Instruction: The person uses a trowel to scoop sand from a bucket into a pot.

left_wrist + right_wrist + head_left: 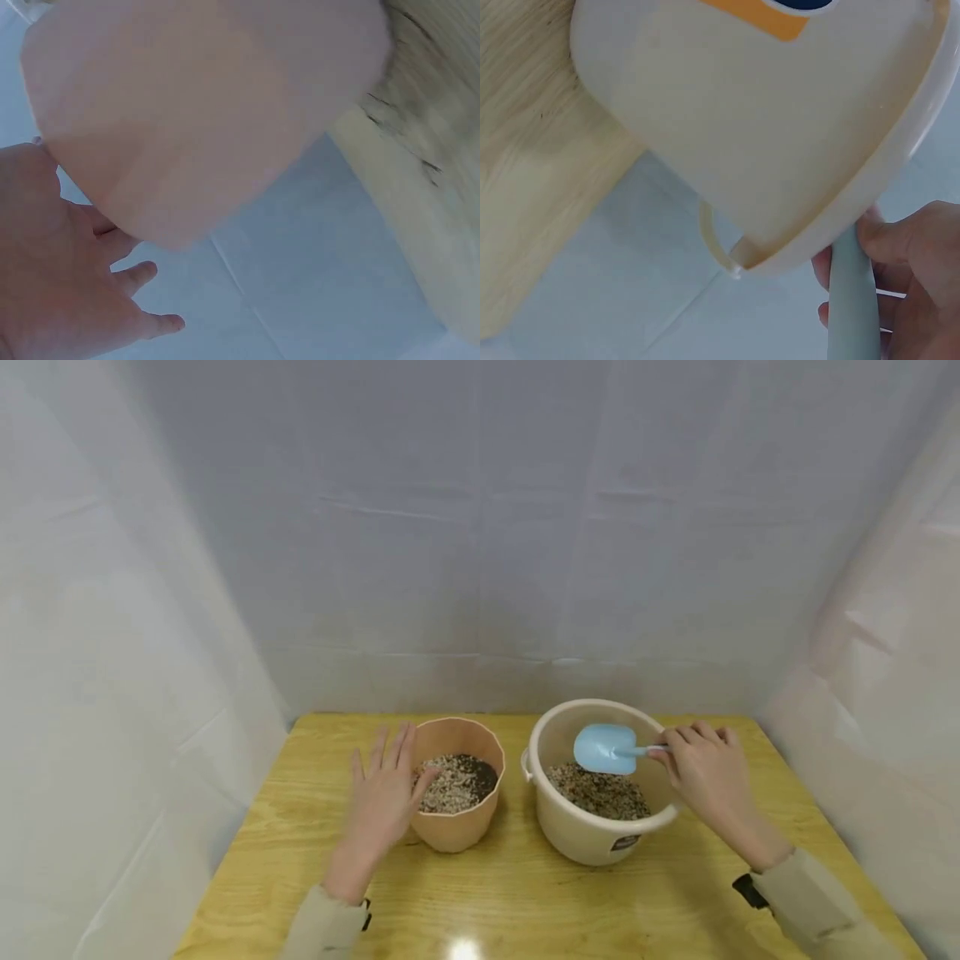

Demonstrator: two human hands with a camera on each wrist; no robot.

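A peach flower pot (457, 793) with gritty soil stands left of a cream tub (596, 835) that also holds gritty soil. My left hand (384, 797) lies against the pot's left side with fingers straight and spread, the thumb at its rim. In the left wrist view the pot (202, 112) fills the frame beside the open hand (67, 285). My right hand (705, 768) pinches the handle of a light blue scoop (606, 748), whose blade hangs over the tub's soil. The right wrist view shows the tub (765, 127) from outside and the scoop handle (851, 300) in my fingers (900, 255).
Both containers stand on a yellow wooden table (525, 902). White sheeting (480, 527) closes in the back and both sides of the table. A glare spot lies on the table's near edge.
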